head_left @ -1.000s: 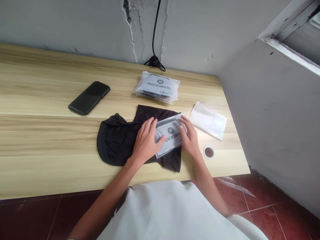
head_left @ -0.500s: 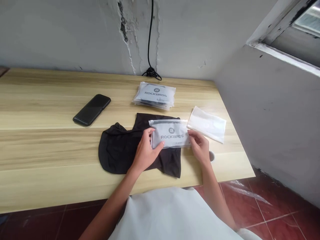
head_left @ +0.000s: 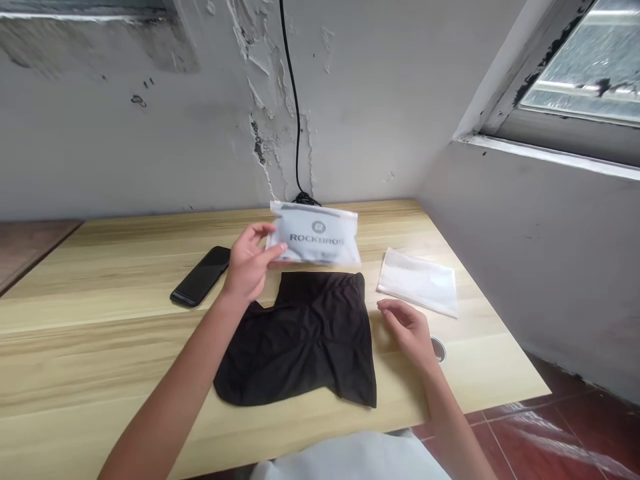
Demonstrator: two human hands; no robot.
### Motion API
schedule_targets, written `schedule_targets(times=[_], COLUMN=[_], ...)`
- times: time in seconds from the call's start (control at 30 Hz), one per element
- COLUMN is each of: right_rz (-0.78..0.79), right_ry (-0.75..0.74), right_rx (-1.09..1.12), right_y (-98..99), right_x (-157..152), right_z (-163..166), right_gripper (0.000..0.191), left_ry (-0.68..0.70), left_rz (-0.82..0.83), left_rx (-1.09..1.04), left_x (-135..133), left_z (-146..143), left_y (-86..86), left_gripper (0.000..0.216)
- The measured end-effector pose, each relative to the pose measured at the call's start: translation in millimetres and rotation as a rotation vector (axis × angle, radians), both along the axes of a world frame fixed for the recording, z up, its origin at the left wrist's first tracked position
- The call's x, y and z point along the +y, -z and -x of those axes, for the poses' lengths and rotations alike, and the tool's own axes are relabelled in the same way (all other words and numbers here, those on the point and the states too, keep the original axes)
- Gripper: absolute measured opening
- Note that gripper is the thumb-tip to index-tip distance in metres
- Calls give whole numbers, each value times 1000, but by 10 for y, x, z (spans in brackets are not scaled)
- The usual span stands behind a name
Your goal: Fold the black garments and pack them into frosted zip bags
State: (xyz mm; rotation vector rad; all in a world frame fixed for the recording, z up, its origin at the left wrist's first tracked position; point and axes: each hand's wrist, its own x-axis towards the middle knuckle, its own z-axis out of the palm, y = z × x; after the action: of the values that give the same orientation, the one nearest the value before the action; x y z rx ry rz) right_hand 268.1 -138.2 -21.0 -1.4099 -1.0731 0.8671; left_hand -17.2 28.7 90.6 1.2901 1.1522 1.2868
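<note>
My left hand (head_left: 249, 260) grips the left end of a frosted zip pouch (head_left: 320, 235) printed ROCKBROS, thumb in front, holding it up over the back of the table. My right hand (head_left: 407, 327) hovers low over the table to the right, holding nothing, its fingers loosely curled and the thumb slightly apart. Between my hands, a black fabric hood (head_left: 310, 340), shaped like a balaclava, lies flat on the table. A whitish flat zip pouch (head_left: 417, 281) rests just beyond my right hand. The other printed pouches are hidden behind the held one.
A black phone (head_left: 201, 277) lies to the left, partly behind my left hand. Near my right wrist is a round grommet (head_left: 439, 349) in the wooden table (head_left: 125, 347). A black cable (head_left: 296, 100) runs down the peeling wall to a bundle at the table's back edge.
My left hand has carried the printed pouch away from above the black hood, toward the back of the table. My right hand has let go of it. The view has tilted up.
</note>
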Motion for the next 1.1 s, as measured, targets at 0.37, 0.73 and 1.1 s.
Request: schedule_targets(times=[0.37,0.73,1.1], right_rz=[24,19,-139], right_ry=[-19,39,223], right_rx=[-149,-198,-495], right_y=[45,80,143], right_x=[25,11,84], right_z=[7,0,-126], right_gripper=[25,22,19], left_ry=[-185,327,345], left_rz=[-56,-257,-270], left_rx=[596,1329,1321], left_x=[707,1005,1024], left_z=[-245,-882,-804], left_y=[326,416,636], left_gripper=[43,70,70])
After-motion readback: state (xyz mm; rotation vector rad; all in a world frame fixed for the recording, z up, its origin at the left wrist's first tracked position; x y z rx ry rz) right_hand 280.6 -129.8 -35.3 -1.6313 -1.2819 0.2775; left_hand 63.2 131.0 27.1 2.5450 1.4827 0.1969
